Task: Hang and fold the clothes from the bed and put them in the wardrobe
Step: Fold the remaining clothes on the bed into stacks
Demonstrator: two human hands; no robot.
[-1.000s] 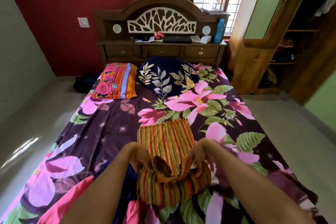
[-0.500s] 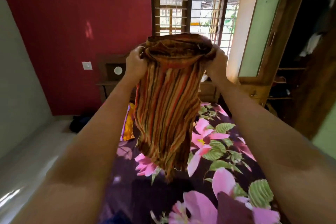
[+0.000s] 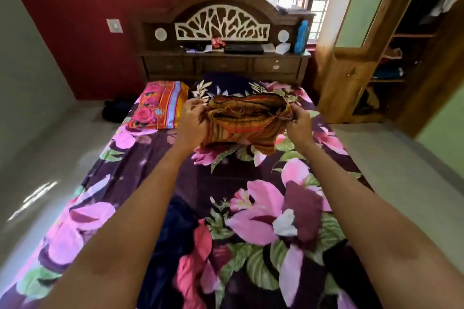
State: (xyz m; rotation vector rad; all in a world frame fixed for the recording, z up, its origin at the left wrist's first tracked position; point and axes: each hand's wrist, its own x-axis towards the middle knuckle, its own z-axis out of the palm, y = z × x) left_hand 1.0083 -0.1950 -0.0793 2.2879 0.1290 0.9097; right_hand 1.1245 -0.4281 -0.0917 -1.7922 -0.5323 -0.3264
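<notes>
The person's arms stretch forward over the bed (image 3: 140, 178). The left grip (image 3: 192, 118) pinches one side of a striped orange-and-brown garment (image 3: 246, 123), with its fingers curled into the cloth. The right grip (image 3: 298, 120) clasps the opposite side. The garment hangs between them, bunched and crumpled, spread sideways above the middle of the bed, and its lower edge droops close over the floral sheet.

Behind it, an orange-and-pink pillow (image 3: 160, 105) lies at the head of the bed on the left. A dark leaf-print pillow (image 3: 221, 83) lies just beside it, partly hidden by the raised cloth. Nearer the person, a dark blue cloth (image 3: 173, 233) lies on the sheet between the forearms. A maroon patch (image 3: 303, 211) to its right may be another folded piece or only part of the print.

The wardrobe (image 3: 346, 78) stands to the right of the bed. Its door is open and its shelves hold clothes. A blue bottle (image 3: 301, 36) stands upright at the right end of the ledge on the carved headboard (image 3: 221, 2).
</notes>
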